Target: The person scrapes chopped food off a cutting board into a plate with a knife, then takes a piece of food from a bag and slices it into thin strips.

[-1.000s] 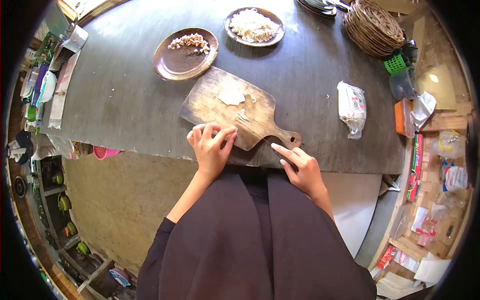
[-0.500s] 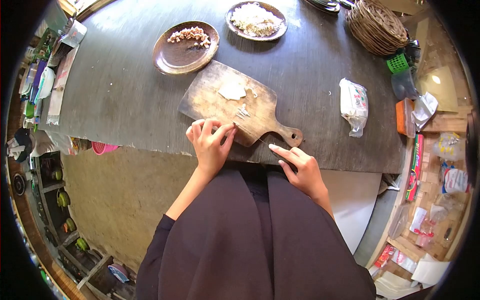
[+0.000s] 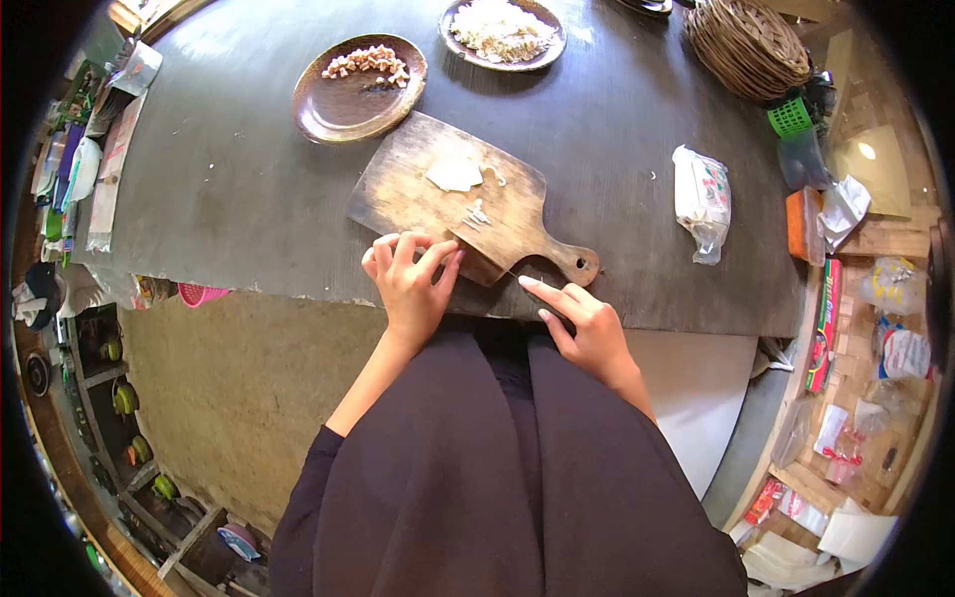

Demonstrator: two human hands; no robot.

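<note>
A wooden cutting board with a round-ended handle lies at the table's near edge. On it rest a flat white piece of food and several small white strips. My right hand is closed around a knife, its index finger stretched along the top. The thin blade runs left over the board's near edge and shows edge-on. My left hand is at the board's near left edge, thumb and fingertips drawn together by the blade's far end. What they pinch, if anything, is too small to make out.
Beyond the board stand a brown plate with chopped reddish pieces and another plate of white shreds. A white plastic packet lies to the right. Woven baskets are stacked far right, near an orange sponge.
The view has shifted slightly, so the table things sit a little higher and further left. Both hands and the knife keep nearly the same place at the board's near edge.
</note>
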